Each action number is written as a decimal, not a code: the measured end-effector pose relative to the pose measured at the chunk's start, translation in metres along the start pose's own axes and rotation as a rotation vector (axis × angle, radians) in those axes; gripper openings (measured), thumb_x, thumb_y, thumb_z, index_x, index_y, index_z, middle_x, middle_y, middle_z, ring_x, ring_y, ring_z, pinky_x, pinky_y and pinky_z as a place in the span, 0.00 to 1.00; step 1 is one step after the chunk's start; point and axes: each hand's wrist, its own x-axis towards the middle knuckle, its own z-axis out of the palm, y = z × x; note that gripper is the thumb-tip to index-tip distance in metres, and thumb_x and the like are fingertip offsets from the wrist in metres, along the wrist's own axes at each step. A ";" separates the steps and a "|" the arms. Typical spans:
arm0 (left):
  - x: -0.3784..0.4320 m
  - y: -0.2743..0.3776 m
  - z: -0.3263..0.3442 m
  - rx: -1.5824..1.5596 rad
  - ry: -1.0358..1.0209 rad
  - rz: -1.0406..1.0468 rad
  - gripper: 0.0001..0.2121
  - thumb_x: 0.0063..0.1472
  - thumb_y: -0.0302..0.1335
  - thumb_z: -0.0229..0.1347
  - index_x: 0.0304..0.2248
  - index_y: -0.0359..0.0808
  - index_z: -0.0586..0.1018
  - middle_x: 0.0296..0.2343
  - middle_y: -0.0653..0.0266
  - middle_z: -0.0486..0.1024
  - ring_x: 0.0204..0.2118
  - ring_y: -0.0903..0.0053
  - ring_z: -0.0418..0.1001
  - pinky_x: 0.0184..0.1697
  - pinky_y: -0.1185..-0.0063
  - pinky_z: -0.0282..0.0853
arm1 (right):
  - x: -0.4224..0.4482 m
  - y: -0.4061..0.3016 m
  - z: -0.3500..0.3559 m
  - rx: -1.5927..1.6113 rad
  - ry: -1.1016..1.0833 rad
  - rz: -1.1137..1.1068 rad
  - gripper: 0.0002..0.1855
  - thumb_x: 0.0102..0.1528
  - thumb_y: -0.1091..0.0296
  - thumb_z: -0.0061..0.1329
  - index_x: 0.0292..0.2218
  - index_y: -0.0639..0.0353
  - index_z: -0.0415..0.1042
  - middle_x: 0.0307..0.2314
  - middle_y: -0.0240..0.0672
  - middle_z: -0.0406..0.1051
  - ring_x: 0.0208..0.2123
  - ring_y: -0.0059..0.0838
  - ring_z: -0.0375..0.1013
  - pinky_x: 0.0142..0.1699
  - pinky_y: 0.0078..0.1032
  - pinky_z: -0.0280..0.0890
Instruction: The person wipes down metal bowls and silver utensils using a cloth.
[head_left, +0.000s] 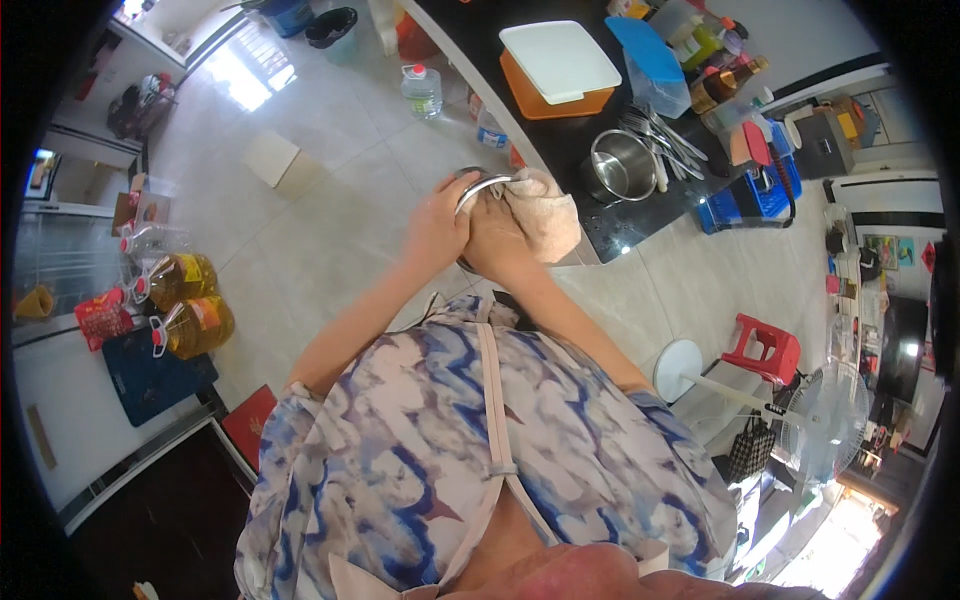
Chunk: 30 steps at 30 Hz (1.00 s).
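Observation:
My left hand (438, 225) grips the rim of a round metal vessel (480, 196), which is tilted and largely hidden by my hands. A pale cloth (546, 217) is under my right hand (499, 234), which presses into the vessel; part of the cloth hangs over the vessel's right side. Just right of the cloth, on the dark countertop (651, 225), stands an open stainless steel pot (622, 166). Beside that pot lies a pile of metal cutlery (667, 142).
An orange container with a white lid (559, 60) and a blue-lidded plastic box (654, 67) stand farther along the counter. Water bottles (422, 91) stand on the tiled floor. Oil jugs (196, 326) are at the left, a red stool (761, 349) and standing fan (825, 420) at the right.

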 end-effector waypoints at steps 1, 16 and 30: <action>0.002 0.003 0.000 0.000 -0.005 0.004 0.23 0.50 0.18 0.44 0.48 0.39 0.70 0.41 0.47 0.72 0.42 0.52 0.69 0.46 0.66 0.66 | 0.003 -0.001 0.002 -0.001 0.004 0.005 0.25 0.52 0.56 0.43 0.45 0.69 0.65 0.39 0.55 0.69 0.42 0.49 0.70 0.49 0.36 0.63; -0.024 -0.014 0.008 0.257 -0.415 -0.328 0.18 0.49 0.23 0.49 0.42 0.37 0.76 0.34 0.48 0.75 0.38 0.56 0.73 0.40 0.68 0.69 | -0.035 0.021 0.020 1.695 -1.010 0.818 0.16 0.56 0.59 0.43 0.45 0.53 0.69 0.28 0.25 0.68 0.29 0.15 0.66 0.27 0.16 0.62; 0.001 -0.069 -0.086 0.118 0.205 -0.138 0.23 0.50 0.19 0.47 0.47 0.42 0.73 0.34 0.50 0.76 0.36 0.57 0.74 0.39 0.69 0.69 | -0.021 0.084 -0.115 0.941 -0.543 0.405 0.15 0.47 0.64 0.43 0.33 0.65 0.73 0.23 0.28 0.69 0.27 0.15 0.64 0.31 0.18 0.60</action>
